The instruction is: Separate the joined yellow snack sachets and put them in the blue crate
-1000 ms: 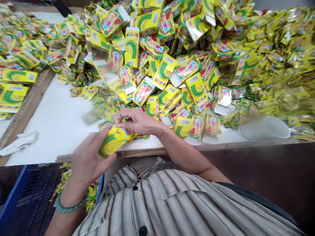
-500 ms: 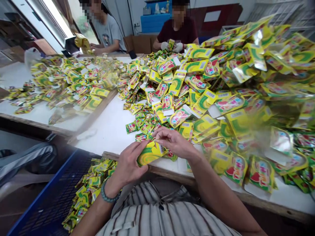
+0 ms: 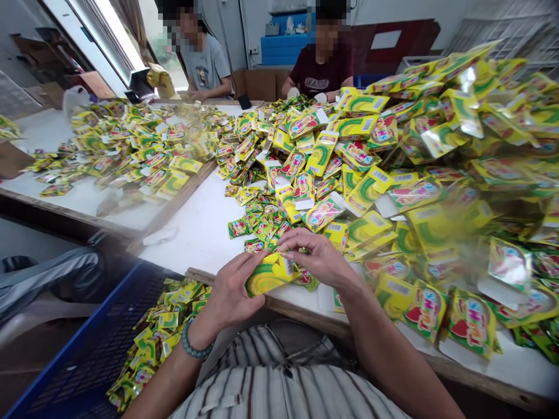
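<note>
A small yellow and green candy box (image 3: 267,279) is in my left hand (image 3: 231,285), gripped between the thumb below and the fingers above, near the table's front edge. My right hand (image 3: 321,256) is at the box's upper right end, thumb and fingertips closed on its edge beside the barcode. Whether a sachet is between those fingertips is hidden. Just beyond my hands, small green sachets (image 3: 262,221) with a red watermelon picture lie in a loose heap. Part of another sachet (image 3: 308,279) shows under my right hand.
A large pile of yellow boxes (image 3: 367,180) covers the table's right side. At lower left, a blue crate (image 3: 82,343) contains many filled-looking boxes (image 3: 163,326). A wooden strip (image 3: 179,189) divides the white table (image 3: 192,221). Two people (image 3: 325,64) sit across it.
My view has shifted slightly, so the scene sits a little lower and further right. Both my hands keep their grip on the box. The gloved person opposite has lowered both hands to the heap.
</note>
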Tool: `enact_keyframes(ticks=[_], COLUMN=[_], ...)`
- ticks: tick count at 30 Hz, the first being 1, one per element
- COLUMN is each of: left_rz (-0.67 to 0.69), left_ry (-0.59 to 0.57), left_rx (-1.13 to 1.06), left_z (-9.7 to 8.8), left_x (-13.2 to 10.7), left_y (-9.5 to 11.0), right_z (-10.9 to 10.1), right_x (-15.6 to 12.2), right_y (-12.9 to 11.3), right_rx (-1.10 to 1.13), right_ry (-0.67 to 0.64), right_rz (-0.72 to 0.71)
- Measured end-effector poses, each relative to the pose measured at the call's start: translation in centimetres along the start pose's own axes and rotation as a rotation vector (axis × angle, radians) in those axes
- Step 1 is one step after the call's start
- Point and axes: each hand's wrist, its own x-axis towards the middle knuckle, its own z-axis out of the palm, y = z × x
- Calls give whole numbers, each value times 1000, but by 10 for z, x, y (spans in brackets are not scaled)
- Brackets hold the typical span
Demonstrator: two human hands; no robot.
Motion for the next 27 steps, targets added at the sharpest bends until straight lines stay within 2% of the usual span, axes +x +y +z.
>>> enact_keyframes(ticks=[8,16,22,27], left_rz=[-5,69,0,-75], left_ry=[-10,3,37,73], left_rx=[-89,106,188,191], left_z=[1,4,7,6], left_x=[-2,-3,2,5], left_y=[-1,-3,-3,-3], right_z=[-4,7,19,22], right_x=[-2,-2,-3,-5], right_y=[-3,5,13,8], right_rx=[112,74,-34,-99], right_ry=[-61,2,124,68], right_rz=[13,85,153,169])
